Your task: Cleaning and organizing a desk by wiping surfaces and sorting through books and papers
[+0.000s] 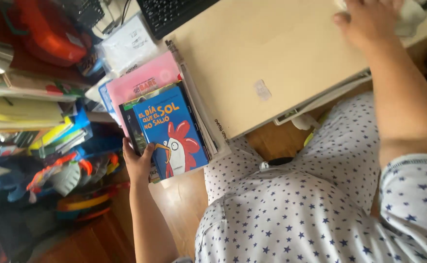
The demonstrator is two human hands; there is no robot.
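Books (172, 129) stand in a stack left of the desk (272, 63), where we see our left hand (138, 163) clamped on the blue one's near edge, our right hand (367, 19) resting flat on the far desk, fingers together.

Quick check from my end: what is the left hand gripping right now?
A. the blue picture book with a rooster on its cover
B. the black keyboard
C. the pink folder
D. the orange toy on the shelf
A. The left hand has its grip on the lower edge of the blue rooster book, thumb across the cover, while the right hand rests up on the desk.
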